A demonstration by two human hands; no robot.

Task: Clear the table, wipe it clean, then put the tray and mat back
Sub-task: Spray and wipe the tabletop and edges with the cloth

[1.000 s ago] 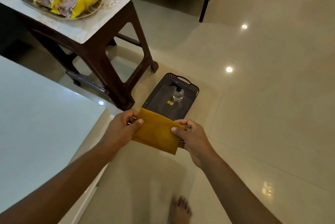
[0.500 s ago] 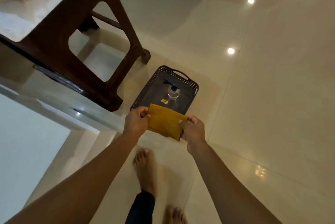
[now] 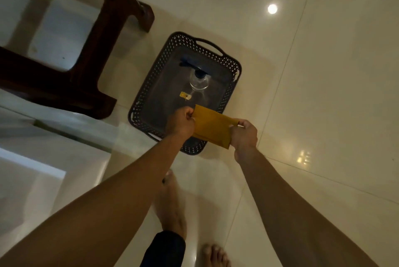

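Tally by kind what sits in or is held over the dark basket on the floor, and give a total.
Basket: 1
Clear spray bottle, standing in the basket: 1
Small yellow tag, lying on the basket floor: 1
Folded yellow cloth, held over the basket by the left hand and right hand: 1
Total: 4

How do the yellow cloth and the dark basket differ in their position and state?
The yellow cloth is held in the air, gripped by the left hand and right hand; the dark basket rests on the floor. The cloth is plain and folded; the basket has perforated walls and holds a clear bottle.
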